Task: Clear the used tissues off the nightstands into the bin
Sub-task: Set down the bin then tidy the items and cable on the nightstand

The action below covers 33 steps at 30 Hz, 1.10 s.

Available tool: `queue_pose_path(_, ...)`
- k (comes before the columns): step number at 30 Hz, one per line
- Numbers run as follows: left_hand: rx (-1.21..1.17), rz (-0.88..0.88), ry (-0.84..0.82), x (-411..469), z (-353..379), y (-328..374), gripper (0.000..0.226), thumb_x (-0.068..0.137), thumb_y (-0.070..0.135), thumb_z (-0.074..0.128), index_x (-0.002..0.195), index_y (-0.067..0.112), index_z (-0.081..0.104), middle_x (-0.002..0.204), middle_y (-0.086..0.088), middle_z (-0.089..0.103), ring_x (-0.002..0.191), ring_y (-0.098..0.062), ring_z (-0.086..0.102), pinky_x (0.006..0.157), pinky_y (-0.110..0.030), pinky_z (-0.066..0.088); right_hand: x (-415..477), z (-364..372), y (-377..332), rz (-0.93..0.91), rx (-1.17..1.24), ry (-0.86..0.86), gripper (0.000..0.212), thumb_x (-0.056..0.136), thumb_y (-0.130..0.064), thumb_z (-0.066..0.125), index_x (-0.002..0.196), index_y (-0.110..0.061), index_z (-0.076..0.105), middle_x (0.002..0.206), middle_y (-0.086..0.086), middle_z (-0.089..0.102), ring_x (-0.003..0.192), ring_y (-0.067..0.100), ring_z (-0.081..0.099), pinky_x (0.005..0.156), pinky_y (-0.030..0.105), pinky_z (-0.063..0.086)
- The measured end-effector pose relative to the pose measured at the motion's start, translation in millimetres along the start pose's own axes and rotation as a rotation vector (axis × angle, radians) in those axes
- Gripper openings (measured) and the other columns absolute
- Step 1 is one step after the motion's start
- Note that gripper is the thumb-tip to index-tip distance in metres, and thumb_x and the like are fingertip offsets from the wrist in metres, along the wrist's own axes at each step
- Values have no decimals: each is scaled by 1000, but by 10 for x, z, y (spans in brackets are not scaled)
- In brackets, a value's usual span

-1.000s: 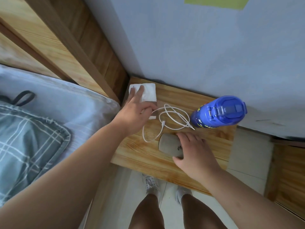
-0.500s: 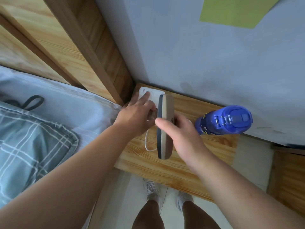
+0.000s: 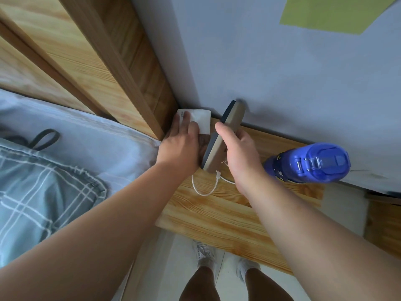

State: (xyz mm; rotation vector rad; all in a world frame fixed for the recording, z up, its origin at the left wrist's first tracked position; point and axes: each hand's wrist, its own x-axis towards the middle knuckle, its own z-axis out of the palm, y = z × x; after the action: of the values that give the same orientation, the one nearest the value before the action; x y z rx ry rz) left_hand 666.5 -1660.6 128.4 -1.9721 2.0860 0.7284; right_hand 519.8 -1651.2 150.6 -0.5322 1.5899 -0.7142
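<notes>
Tissue (image 3: pixel 202 121): white, folded, at back left corner of nightstand (image 3: pixel 217 213), pressed flat under straight fingers of left hand (image 3: pixel 180 146). Right hand (image 3: pixel 240 155) above nightstand's middle, clamped round flat grey-and-blue slab (image 3: pixel 230 120), tilted on edge. White cable (image 3: pixel 204 190) looped on nightstand beneath. Blue bottle (image 3: pixel 310 162) at nightstand's back right.

Light: soft, even, moderately bright | shadows: faint, cast on wall (image 3: pixel 282 83) | blur: slight smear noted | edges: bowed by lens
</notes>
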Motion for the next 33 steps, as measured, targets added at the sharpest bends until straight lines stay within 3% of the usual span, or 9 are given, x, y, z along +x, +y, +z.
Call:
queue_pose_path(3,-79,-8,27,26,6,-46,44,106,24,52,142,0,42,179,-16,9,166,-34,2,124,-51,32,97,97,19,-8,14,16,41,83,-62,69,105,-27,72,83,-14,73,64,-6,66,61,21,43)
queue_pose_path(7,-141,19,-10,40,23,-107,55,101,28,65,142,1,42,178,-20,7,165,-37,-2,126,-51,26,147,141,139,64,29,7,41,84,-64,66,101,-27,71,94,-7,77,85,8,71,67,28,45)
queue_pose_path(11,-137,29,-39,40,25,-137,79,88,43,81,145,6,40,178,-21,6,165,-37,-6,125,-56,30,109,71,336,132,-23,28,45,83,-67,67,109,-31,67,98,-13,72,90,8,66,65,28,43)
queue_pose_path(15,-56,65,24,26,65,-151,82,97,31,75,164,27,28,178,-18,6,165,-35,-2,122,-55,36,61,-81,494,171,-142,86,51,78,-69,70,109,-29,65,99,-10,70,86,8,64,62,30,43)
queue_pose_path(18,53,84,14,7,35,-145,86,100,8,61,167,43,19,179,-16,-2,165,-34,-4,118,-51,42,54,-154,535,187,-226,129,68,70,-70,73,115,-19,66,102,-4,71,89,16,67,72,35,52)
queue_pose_path(20,75,80,8,-10,-3,-137,84,99,0,54,166,41,25,179,-14,-3,166,-32,-3,116,-51,47,67,-153,501,156,-275,151,76,64,-72,75,115,-17,64,103,-2,71,92,21,68,83,42,57)
queue_pose_path(25,70,95,21,-77,-37,-130,79,100,3,56,166,36,28,178,-8,6,165,-29,6,108,-52,52,196,27,284,22,-452,273,83,56,-79,77,106,-17,55,100,-1,66,97,32,67,84,46,58)
queue_pose_path(29,49,92,43,-127,-33,-149,77,100,1,54,165,31,26,178,-6,14,165,-28,10,107,-56,52,341,232,182,59,-479,339,95,58,-78,79,120,-10,57,119,11,68,110,37,66,91,51,57)
queue_pose_path(33,26,80,77,-134,54,-200,81,98,0,52,167,29,22,178,-4,16,165,-26,11,108,-57,51,442,329,178,113,-463,355,93,61,-72,83,124,-9,58,125,13,67,117,37,63,94,49,56)
